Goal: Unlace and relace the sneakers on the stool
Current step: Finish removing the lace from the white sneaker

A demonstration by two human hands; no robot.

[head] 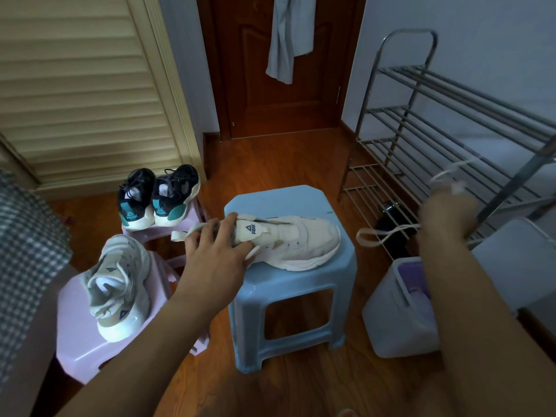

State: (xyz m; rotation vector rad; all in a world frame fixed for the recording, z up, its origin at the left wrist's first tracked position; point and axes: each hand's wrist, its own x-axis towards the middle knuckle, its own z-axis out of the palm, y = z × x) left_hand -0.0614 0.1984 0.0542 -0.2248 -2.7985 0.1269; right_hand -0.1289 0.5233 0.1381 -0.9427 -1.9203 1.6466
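Observation:
A cream sneaker [304, 245] lies on the blue stool [288, 284], toe pointing right, with no lace showing in its eyelets. My left hand [216, 251] grips its heel and collar, thumb by the tongue. My right hand [448, 212] is raised to the right of the stool, blurred, and holds a cream shoelace [382, 234]; a loop hangs to the left and a strand trails up past the fingers.
A grey-beige sneaker [120, 284] sits on a pink stool [90, 335] at the left. A black-and-teal pair [159, 197] rests on another pink stool behind. A metal shoe rack [445, 139] stands at the right, a white plastic bin [400, 311] below my right arm.

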